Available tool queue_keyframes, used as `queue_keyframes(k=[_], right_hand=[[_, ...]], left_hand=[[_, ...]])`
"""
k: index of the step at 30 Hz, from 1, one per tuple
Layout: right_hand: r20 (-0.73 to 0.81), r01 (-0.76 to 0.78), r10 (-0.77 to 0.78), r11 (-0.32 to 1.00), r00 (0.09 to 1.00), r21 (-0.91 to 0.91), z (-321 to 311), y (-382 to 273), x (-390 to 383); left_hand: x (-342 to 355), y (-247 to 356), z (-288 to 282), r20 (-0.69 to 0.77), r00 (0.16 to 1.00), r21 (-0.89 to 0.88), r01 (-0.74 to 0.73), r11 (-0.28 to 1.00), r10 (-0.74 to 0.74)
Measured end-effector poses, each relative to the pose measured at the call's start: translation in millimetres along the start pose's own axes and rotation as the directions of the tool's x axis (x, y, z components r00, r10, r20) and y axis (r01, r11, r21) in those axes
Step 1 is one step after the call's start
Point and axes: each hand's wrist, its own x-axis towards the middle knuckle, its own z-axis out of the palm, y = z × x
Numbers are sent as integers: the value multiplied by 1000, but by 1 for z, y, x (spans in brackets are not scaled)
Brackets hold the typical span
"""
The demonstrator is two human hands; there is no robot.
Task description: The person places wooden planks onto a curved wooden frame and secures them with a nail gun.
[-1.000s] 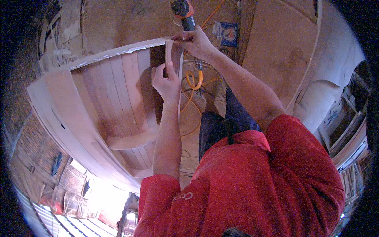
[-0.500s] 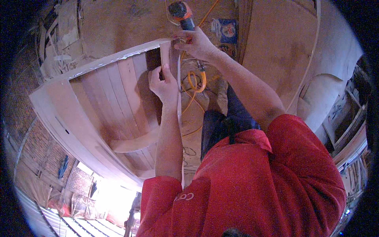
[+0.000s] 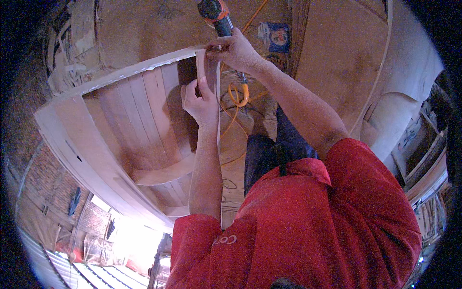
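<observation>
My right hand (image 3: 236, 50) is wrapped around an orange and black air nail gun (image 3: 223, 24), its head pointing up and left of my hand. The tool's nose is hidden near the far corner of a pale wooden cabinet frame (image 3: 139, 70). My left hand (image 3: 199, 98) is closed on a narrow wooden strip (image 3: 201, 65) at the cabinet's right side, with thumb and curled fingers around its edge. Inside the cabinet, vertical boards (image 3: 149, 96) line the back and a curved shelf piece (image 3: 166, 172) crosses it.
A yellow air hose (image 3: 244, 98) runs from below my right hand and loops over the floor. A blue and white packet (image 3: 278, 37) lies beyond my right forearm. To the right is a large wooden panel (image 3: 337, 62), with a pale sheet (image 3: 394, 106) beside it.
The nail gun and my right hand have shifted slightly left, and the tool's head tilts further left. My left hand keeps its place on the strip.
</observation>
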Motion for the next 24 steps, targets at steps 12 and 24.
queue_keyframes(k=[12,24], right_hand=[[1,24,-24,996,1000,-89,-3,-3,1],[-87,44,-49,997,995,-56,6,3,-4]], left_hand=[[0,3,1,15,999,-10,34,999,-34],[3,4,-2,37,999,-15,30,999,-30]])
